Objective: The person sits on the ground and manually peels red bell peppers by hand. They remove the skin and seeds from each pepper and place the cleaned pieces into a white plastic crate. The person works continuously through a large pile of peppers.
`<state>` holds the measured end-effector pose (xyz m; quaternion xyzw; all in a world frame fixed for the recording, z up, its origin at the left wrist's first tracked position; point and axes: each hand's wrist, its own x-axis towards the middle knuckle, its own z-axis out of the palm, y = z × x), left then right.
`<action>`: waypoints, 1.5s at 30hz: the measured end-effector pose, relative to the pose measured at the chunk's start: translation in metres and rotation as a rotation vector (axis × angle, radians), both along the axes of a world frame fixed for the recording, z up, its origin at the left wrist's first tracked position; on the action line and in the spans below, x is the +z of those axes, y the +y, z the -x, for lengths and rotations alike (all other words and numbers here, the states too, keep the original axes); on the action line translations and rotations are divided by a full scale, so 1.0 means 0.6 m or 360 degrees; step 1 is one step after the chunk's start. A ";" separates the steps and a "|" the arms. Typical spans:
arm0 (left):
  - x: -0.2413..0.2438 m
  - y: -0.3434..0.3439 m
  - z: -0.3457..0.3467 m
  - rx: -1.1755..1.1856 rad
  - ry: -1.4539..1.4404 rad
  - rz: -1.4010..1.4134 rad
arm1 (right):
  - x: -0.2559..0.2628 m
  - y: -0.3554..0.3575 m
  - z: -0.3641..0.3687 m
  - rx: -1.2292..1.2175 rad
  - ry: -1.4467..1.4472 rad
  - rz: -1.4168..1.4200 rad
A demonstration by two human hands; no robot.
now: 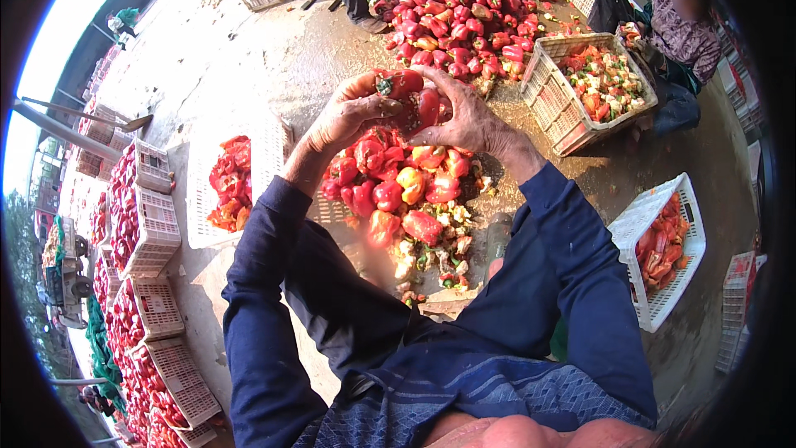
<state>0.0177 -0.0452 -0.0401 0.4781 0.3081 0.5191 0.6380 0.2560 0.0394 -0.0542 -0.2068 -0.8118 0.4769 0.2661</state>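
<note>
Both hands are raised over a heap of peppers between my knees. My left hand is closed around a red bell pepper with a dark green, damaged-looking patch at one end. On its other side my right hand curves round red pepper flesh with pale seeds on it. Whether these are two pieces of one torn pepper, I cannot tell. Whole red and orange bell peppers lie on the ground below. Nearer my feet are pepper cores with green stems and pale seeds.
A white plastic crate with red pepper pieces stands at left, another at right. A crate of cores stands ahead right, beside a seated person. A large red pepper heap lies ahead. Filled crates line the far left.
</note>
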 end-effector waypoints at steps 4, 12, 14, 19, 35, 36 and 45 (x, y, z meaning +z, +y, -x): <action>-0.032 -0.014 -0.001 -0.0068 -0.0115 -0.0016 | 0.014 -0.019 0.008 0.0045 -0.0111 -0.0205; -0.059 -0.025 0.026 0.0121 -0.0114 0.0284 | -0.005 -0.016 0.022 0.0112 -0.0238 -0.0186; -0.066 -0.017 0.030 0.0216 -0.0031 0.0336 | -0.027 -0.003 0.024 0.0152 -0.0154 -0.0080; -0.062 -0.012 0.044 0.0429 0.0013 0.0354 | -0.025 0.008 0.038 0.0263 -0.0086 0.0287; -0.056 -0.030 0.024 0.0417 0.1464 -0.0608 | -0.040 0.015 0.049 0.0349 -0.0051 0.0936; -0.055 -0.029 0.025 0.0366 0.1589 -0.0667 | -0.047 0.012 0.051 0.0346 -0.0041 0.0965; -0.076 -0.028 0.016 0.0401 0.1509 -0.0663 | -0.049 0.009 0.051 0.0310 -0.0336 0.0609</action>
